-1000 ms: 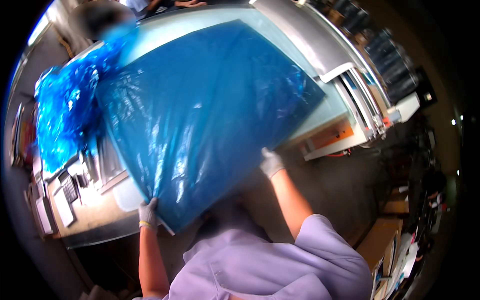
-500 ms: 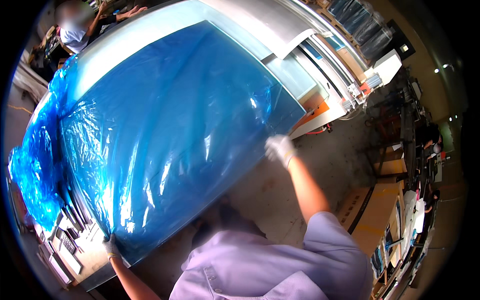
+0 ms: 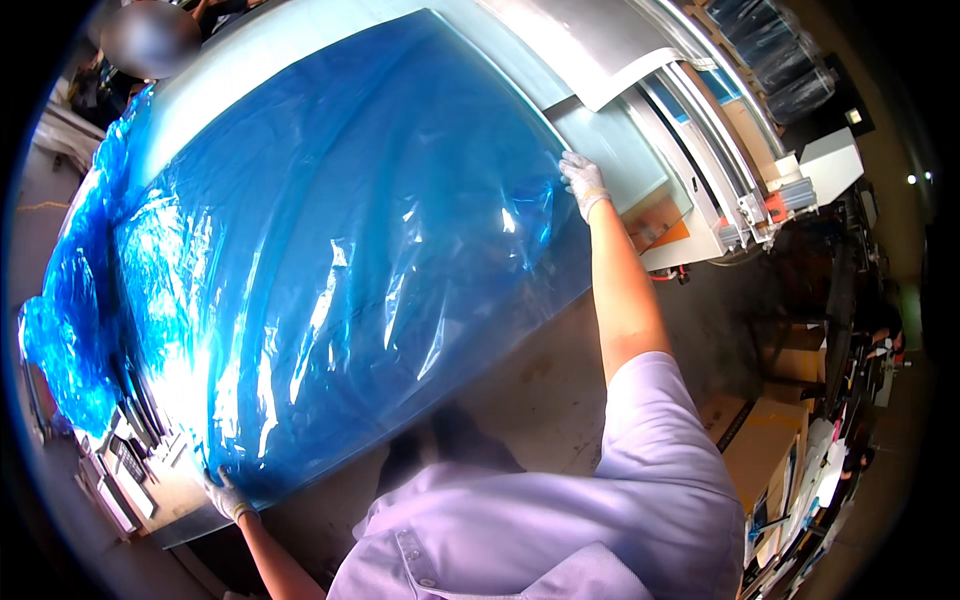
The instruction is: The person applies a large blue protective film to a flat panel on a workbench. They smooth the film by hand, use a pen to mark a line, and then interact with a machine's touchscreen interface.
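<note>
A large flat sheet covered with wrinkled, shiny blue plastic film (image 3: 350, 220) spreads across the work table in front of me. My left hand (image 3: 228, 494), in a pale glove, grips its near left corner, where the film gathers. With the arm stretched forward, my gloved right hand (image 3: 584, 183) has its fingers closed over the sheet's right edge; its underside is hidden. Loose blue film (image 3: 78, 300) hangs bunched along the left side. Strong glare whitens the film near my left hand.
A machine with a metal rail (image 3: 700, 150) stands at the far right, beside a pale table surface (image 3: 610, 140). Cardboard boxes (image 3: 765, 440) lie at right. Small dark and white items (image 3: 130, 470) sit at the left table corner. Another person (image 3: 150, 40) is at the far left.
My right hand has moved forward from the sheet's near edge to its right edge and taken hold there. My left hand stays at the near left corner. The view has shifted slightly.
</note>
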Demonstrator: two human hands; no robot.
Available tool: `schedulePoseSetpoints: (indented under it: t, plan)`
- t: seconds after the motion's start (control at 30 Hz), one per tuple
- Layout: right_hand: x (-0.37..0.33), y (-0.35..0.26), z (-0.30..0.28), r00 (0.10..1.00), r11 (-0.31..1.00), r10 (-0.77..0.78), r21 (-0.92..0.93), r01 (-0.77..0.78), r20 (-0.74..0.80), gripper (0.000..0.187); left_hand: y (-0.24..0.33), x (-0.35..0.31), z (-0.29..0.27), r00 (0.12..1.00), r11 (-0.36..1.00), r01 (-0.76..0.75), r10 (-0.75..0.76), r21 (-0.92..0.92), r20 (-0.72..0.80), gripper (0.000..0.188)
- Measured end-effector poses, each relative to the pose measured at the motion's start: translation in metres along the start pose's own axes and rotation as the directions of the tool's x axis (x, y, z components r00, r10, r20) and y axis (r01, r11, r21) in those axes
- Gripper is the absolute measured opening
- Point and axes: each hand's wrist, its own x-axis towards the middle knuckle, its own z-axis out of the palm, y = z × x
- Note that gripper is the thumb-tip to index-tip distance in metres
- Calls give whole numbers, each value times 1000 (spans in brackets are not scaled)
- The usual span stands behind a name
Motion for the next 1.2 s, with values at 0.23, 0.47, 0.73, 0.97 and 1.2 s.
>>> schedulePoseSetpoints:
  t: [0.23, 0.47, 0.73, 0.97, 1.2]
  plan:
    - [-12, -39, -32, 812, 921, 324, 33, -388, 486, 21, 27, -21, 6, 994, 999, -37, 41, -38, 102, 45]
    - [-23, -19, -53, 889, 881, 150, 349, -319, 433, 13, 35, -21, 0, 990, 999, -18, 24, -46, 136, 41]
    - [-34, -22, -55, 869, 806, 204, 426, -411, 452, 31, 33, -21, -6, 984, 994, -68, 82, -90, 156, 37]
    - [-55, -38, -67, 825, 891, 373, 85, -446, 424, 48, 42, -25, -16, 976, 973, -80, 121, -218, 183, 32]
    - [-29, 10, -83, 975, 922, 190, -361, -137, 117, 20, 48, -27, -20, 980, 982, -67, 98, -175, 172, 33]
